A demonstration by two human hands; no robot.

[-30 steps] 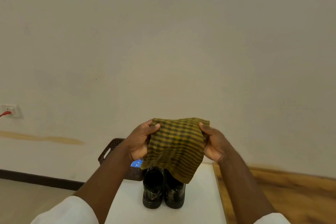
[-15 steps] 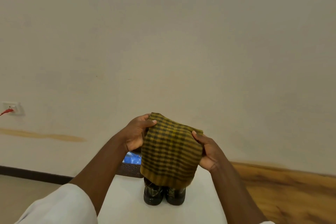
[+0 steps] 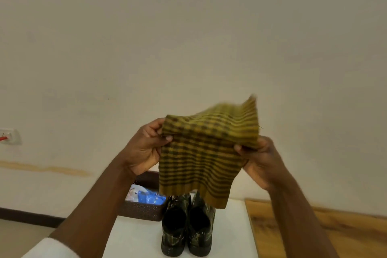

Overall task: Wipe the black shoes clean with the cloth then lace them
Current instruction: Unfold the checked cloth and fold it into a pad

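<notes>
Cloth [image 3: 201,157]: yellow-and-black check, held up at centre frame, hanging over the far ends of the shoes without touching them; upper right corner blurred.
Left hand [image 3: 144,148]: fingers pinched closed on the cloth's left edge.
Right hand [image 3: 259,157]: closed on the cloth's right edge.
Shoes [image 3: 188,228]: black pair, side by side on the white table [image 3: 236,232], lower centre; no laces visible from this angle.
Basket [image 3: 142,207]: brown, just left of the shoes, holding blue packets.
Progress: judged at the start. Cloth in hand, no shoe wiped yet; wiping and lacing both remain.
</notes>
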